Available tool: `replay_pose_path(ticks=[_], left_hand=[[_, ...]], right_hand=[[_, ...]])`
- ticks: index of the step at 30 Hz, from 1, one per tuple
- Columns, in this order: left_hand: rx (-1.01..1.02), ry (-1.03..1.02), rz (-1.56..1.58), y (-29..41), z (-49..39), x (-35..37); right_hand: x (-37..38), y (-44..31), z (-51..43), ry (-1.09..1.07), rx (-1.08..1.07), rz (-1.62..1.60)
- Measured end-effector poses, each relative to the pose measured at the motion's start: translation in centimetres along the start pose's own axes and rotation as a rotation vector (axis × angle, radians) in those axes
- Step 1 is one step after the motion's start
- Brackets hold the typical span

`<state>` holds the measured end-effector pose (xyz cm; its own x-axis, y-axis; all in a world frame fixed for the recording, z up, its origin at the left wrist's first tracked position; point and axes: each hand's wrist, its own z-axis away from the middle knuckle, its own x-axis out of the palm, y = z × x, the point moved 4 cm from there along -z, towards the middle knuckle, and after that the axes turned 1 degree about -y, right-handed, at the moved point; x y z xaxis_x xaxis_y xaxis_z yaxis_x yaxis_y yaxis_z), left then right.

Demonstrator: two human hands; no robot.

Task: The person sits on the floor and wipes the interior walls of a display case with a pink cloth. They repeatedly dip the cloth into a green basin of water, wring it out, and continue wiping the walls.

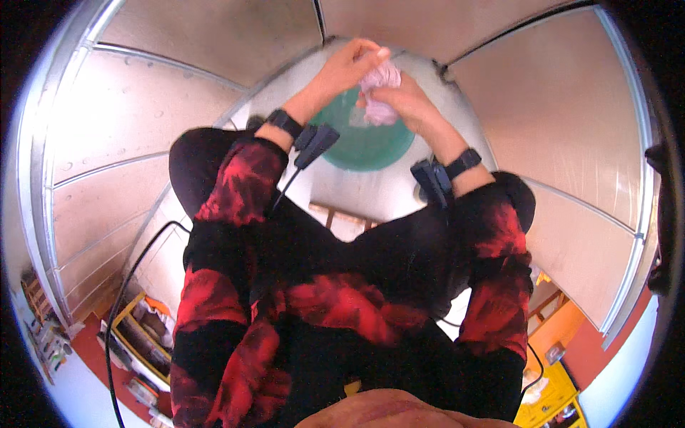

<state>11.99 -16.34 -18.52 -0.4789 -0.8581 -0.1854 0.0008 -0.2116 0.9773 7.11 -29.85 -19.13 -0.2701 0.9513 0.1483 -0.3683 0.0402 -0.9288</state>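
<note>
A bunched pale pink cloth (382, 80) is held over a round green basin (369, 148). My right hand (404, 101) wraps around the cloth's middle, and its lower end hangs below the fingers. At the upper end is my left hand (359, 61), its thumb and fingers closed on the cloth's top edge. Part of the cloth is hidden by my fingers. The basin rests on a pale, shiny surface (449, 115) between my knees; its far rim is behind the hands. What the basin contains is too blurred to tell.
Dark wrist straps with black devices, one device (317, 147) near my left wrist, trail cables. A black cable (120, 283) loops along the left. Pale panels (556, 123) with metal edging surround the surface. Yellow furniture (551, 393) stands at lower right, a yellow-framed shelf (142, 342) at lower left.
</note>
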Motion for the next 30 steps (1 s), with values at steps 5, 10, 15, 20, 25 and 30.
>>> replay_pose_path(ticks=[5,10,15,20,25,30], left_hand=[[0.117,-0.074,0.487,2.6,1.7,0.3],[0.016,-0.167,0.593,4.3,2.3,0.5],[0.111,-0.044,0.350,3.6,2.2,0.8],[0.132,0.311,-0.140,1.5,2.3,2.2],[0.117,0.420,-0.235,0.9,1.9,2.6],[0.002,0.396,-0.015,0.3,1.5,1.0]], right_hand=[[1.6,-1.4,2.0,-0.130,0.161,-0.470],[3.0,-1.6,2.9,-0.234,0.279,-0.583],[3.2,-0.3,2.6,-0.146,0.290,-0.344],[3.5,1.5,1.3,0.167,0.049,0.258],[2.6,2.7,0.2,0.343,-0.102,0.649],[2.3,2.2,0.2,0.139,-0.057,0.325]])
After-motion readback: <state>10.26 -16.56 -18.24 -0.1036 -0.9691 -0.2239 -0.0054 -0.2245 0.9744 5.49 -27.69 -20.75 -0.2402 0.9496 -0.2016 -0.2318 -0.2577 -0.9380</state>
